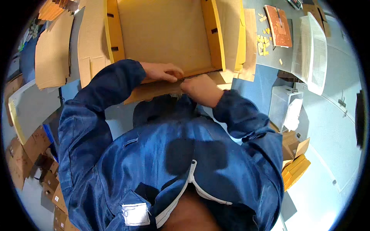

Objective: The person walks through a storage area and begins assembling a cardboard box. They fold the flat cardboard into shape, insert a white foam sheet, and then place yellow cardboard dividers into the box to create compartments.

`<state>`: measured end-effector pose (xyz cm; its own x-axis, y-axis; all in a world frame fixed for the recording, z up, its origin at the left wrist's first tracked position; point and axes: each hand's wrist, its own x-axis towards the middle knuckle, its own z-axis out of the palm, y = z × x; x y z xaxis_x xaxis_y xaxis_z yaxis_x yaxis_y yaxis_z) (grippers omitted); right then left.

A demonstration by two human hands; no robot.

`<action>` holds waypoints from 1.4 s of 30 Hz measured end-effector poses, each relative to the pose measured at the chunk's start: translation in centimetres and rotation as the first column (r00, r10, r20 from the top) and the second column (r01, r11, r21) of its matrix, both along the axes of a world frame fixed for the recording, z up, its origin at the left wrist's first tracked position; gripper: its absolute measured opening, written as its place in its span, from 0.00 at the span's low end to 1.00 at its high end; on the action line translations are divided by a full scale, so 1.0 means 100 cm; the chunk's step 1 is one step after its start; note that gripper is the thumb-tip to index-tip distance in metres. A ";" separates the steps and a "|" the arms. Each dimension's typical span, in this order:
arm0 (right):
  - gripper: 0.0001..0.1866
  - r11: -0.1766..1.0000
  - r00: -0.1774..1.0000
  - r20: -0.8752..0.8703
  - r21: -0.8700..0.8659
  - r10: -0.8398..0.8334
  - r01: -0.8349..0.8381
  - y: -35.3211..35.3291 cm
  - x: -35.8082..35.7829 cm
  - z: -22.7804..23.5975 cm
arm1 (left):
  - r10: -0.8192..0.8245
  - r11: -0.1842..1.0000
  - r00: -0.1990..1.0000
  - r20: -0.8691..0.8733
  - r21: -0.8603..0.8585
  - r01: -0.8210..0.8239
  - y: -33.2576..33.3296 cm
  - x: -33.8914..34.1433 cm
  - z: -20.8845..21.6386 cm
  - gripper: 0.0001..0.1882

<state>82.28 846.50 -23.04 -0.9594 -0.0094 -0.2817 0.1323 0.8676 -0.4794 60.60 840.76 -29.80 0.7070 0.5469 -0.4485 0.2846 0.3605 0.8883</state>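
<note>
A large shallow cardboard box point(165, 32) with yellow side walls and a brown inside lies in front of me. Dark slots show in its left and right walls. Over its near edge reaches my left hand point(162, 72), fingers loosely bent and thumb apart, with nothing visible between them. Just to its right, my right hand point(202, 90) is closed at the same edge, knuckles up. Its fingertips are hidden, so what it pinches cannot be made out. Below the left hand, a brown cardboard strip point(144, 91) runs along the near side.
Flat cardboard sheets point(54, 54) lie at the left. On the grey table at the right are small yellow pieces point(263, 43), a reddish-brown book-like pad point(278, 27) and a white plastic basket point(311, 54). A clear bin point(280, 104) and an open carton point(295, 144) stand lower right.
</note>
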 end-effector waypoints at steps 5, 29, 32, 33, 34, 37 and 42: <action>0.22 0.954 0.974 0.155 -0.225 -0.168 0.200 0.073 -0.036 -0.033 | 0.157 0.913 0.961 -0.227 0.404 -0.054 -0.009 -0.033 -0.018 0.20; 0.14 0.975 0.969 0.240 0.223 -0.051 -0.004 0.101 -0.006 -0.046 | 0.315 0.928 0.618 -0.720 0.369 -0.043 -0.090 -0.047 0.012 0.22; 0.13 0.959 0.995 0.096 0.282 -0.008 -0.020 0.106 -0.011 -0.053 | 0.329 0.895 0.564 -0.757 0.440 0.069 -0.089 -0.051 0.001 0.14; 0.12 0.918 0.991 0.120 0.396 -0.050 -0.002 0.103 -0.007 -0.062 | 0.349 0.893 0.552 -0.757 0.448 0.048 -0.088 -0.052 0.004 0.13; 0.09 0.908 0.993 0.106 0.418 -0.044 -0.004 0.103 -0.001 -0.069 | 0.308 0.917 0.552 -0.775 0.396 0.043 -0.082 -0.053 0.007 0.12; 0.07 0.943 0.979 0.202 0.325 -0.001 -0.066 0.119 -0.005 -0.067 | 0.187 0.949 0.592 -0.784 0.301 0.099 -0.065 -0.054 0.001 0.16; 0.10 0.984 0.970 0.234 0.175 -0.069 0.028 0.105 -0.001 -0.077 | 0.116 0.953 0.570 -0.813 0.252 0.167 -0.055 -0.073 0.014 0.13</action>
